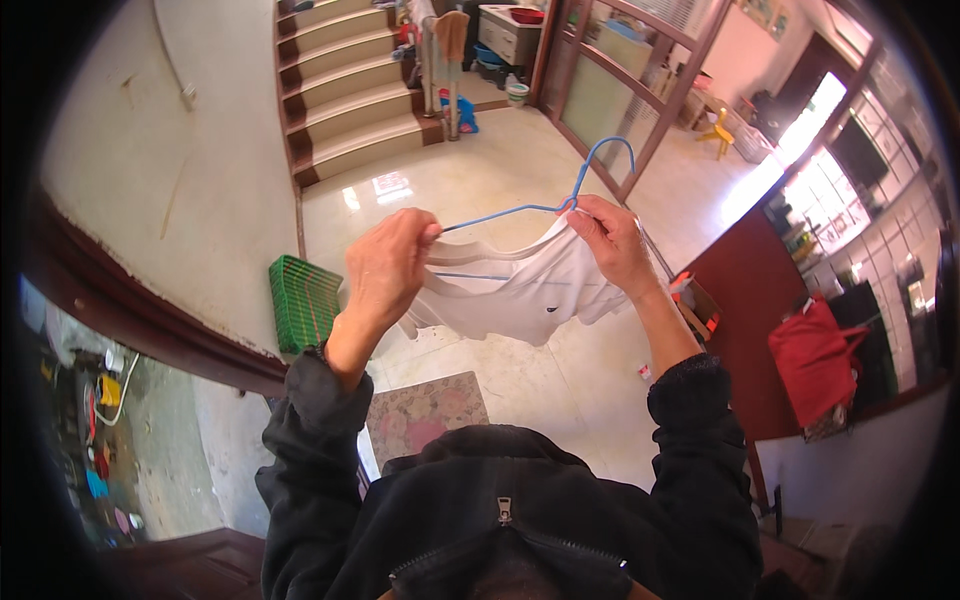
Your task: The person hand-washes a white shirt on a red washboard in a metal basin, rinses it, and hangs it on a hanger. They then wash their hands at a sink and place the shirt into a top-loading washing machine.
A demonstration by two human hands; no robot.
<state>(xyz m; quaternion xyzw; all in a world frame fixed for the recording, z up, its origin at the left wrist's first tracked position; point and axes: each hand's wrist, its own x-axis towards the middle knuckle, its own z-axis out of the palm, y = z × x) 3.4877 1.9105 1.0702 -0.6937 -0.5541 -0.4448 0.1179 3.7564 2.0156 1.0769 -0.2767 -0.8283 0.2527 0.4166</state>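
Note:
A white garment with a small dark mark on its front hangs in the air between my two hands. A blue clothes hanger runs partly inside it; its lower bar shows through the neck opening, and its hook rises free at the upper right. My left hand grips the garment's left shoulder and the end of the hanger's arm. Close below the hook, my right hand pinches the neckline against the hanger. Cloth and fingers hide how far the hanger's right arm reaches into the garment.
A green plaid woven bag stands by the wall at left. Stairs rise ahead, beside a framed glass door. A floral mat lies near my body. At right, a red bag hangs by a dark red panel.

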